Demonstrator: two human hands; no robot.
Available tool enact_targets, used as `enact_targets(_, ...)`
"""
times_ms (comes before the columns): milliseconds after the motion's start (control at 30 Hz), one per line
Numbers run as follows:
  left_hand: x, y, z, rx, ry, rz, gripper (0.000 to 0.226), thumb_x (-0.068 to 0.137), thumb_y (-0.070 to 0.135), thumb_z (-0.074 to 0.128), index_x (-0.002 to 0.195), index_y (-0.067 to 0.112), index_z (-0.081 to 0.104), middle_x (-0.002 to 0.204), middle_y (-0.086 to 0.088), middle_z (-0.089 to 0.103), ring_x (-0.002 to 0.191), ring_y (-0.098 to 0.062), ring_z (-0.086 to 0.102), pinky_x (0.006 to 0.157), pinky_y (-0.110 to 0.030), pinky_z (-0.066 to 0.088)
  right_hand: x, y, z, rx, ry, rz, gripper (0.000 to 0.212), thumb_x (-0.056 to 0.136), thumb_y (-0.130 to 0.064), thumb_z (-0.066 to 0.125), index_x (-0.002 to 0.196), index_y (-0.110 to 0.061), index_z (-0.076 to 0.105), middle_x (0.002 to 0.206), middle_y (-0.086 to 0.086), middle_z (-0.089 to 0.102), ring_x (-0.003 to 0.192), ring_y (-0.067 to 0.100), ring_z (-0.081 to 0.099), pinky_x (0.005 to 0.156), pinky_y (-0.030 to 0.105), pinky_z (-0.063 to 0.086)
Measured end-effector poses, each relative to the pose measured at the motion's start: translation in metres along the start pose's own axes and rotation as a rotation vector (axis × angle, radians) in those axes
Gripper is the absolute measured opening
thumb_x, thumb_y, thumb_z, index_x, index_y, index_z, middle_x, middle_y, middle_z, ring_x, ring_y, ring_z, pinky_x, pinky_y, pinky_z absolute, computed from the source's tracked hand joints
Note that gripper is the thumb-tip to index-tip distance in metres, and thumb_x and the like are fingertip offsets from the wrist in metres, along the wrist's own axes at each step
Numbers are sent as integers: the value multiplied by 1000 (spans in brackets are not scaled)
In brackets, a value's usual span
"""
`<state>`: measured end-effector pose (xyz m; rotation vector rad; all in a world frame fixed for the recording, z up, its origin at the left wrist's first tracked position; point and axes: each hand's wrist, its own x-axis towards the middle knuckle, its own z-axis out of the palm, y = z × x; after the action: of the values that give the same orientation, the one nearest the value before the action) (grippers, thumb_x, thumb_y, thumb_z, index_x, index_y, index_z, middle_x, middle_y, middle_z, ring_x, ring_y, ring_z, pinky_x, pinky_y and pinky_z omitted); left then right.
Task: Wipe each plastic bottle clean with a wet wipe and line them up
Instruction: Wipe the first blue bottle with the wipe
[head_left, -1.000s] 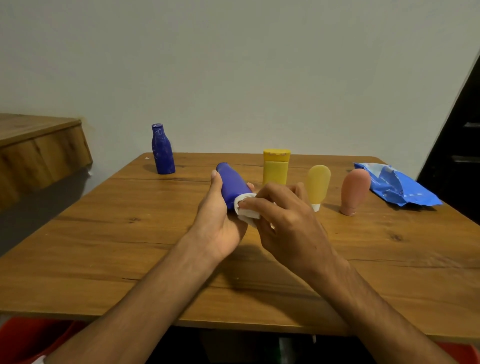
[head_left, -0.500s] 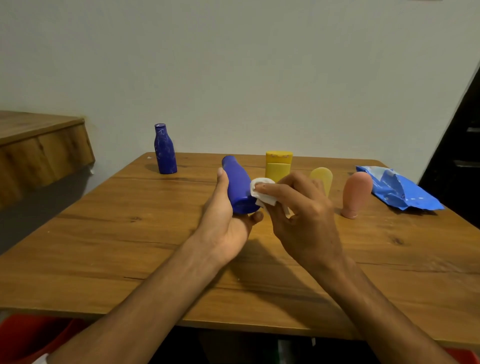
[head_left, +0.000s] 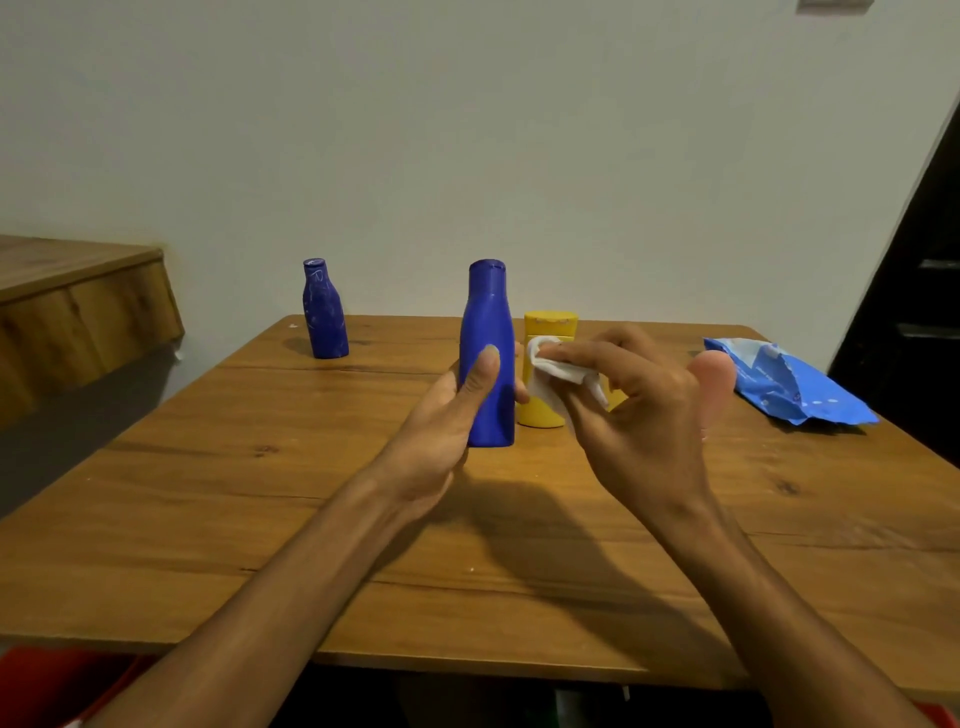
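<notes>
My left hand (head_left: 449, 415) grips a tall blue bottle (head_left: 488, 332), held upright over the table's middle. My right hand (head_left: 639, 410) pinches a white wet wipe (head_left: 553, 371) just right of the bottle; the wipe is near the bottle's side but I cannot tell if it touches. Behind them stands a yellow bottle (head_left: 548, 325), partly hidden. A pink bottle (head_left: 714, 364) peeks out behind my right hand. A smaller dark blue bottle (head_left: 324, 309) with pale scuffs stands apart at the back left.
A blue wet wipe pack (head_left: 784, 382) lies at the back right of the wooden table (head_left: 208, 493). A wooden ledge (head_left: 78, 296) juts out at the left. A dark door is at the right edge. Something red sits below the table's front left.
The blue bottle has swung from tilted to upright and risen in my left hand. My right hand with the wipe has slid off toward the right.
</notes>
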<state>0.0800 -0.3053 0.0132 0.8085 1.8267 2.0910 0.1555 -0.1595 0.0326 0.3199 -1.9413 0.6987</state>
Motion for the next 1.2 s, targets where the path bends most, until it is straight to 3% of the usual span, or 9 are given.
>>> enact_targets(100,-1,2,-4,212,-30,55,47,73,65,47,99,27,55,71,21,68,67,6,60,67,-16,46,-1,1,1,-16,-15,1,28,77,-7,75,104,-11,70,92,1,62,84,5,56,69,10,45)
enact_targets(233,4,-2,-11,360,-74,155,80,53,89,59,106,29,57,100,-1,70,81,-7,64,70,-11,50,2,5,-1,4,12,12,26,79,-9,73,105,-12,69,92,2,62,83,3,54,67,9,43)
enact_targets(333,5,-2,-16,375,-109,152,70,60,76,67,111,30,56,108,-4,70,96,-13,67,78,-13,51,4,6,-4,13,42,25,25,81,-11,70,106,-11,69,91,6,64,83,3,54,65,7,40)
enact_targets(567,4,2,-21,428,-151,144,52,69,40,71,115,25,55,101,4,72,97,-9,69,81,-21,55,8,6,-10,48,71,92,25,84,-17,69,108,-17,69,90,-1,64,80,4,56,62,15,46)
enact_targets(733,2,-2,-23,504,-166,155,61,66,41,75,118,17,56,99,0,72,94,-11,68,85,-25,55,10,0,-11,84,44,69,25,84,-21,68,108,-24,65,90,-5,64,81,5,57,61,18,46)
enact_targets(933,2,-2,-22,526,-190,160,54,65,38,76,111,13,60,97,-2,70,90,-13,67,83,-20,53,13,-5,-17,121,49,107,21,87,-18,69,108,-15,70,90,-2,65,81,9,58,63,17,46)
enact_targets(1067,1,-2,-21,566,-205,133,50,63,40,76,107,24,59,95,5,71,91,-4,67,79,-12,51,15,-11,-18,165,-92,154,22,87,-30,64,106,-21,71,92,-7,66,85,9,60,66,14,46)
enact_targets(1200,1,-3,-22,642,-185,119,43,68,36,76,104,38,53,99,9,67,94,-5,65,86,-25,52,14,-14,-17,174,-200,220,18,86,-32,65,102,-25,72,93,-9,66,87,7,60,66,14,47)
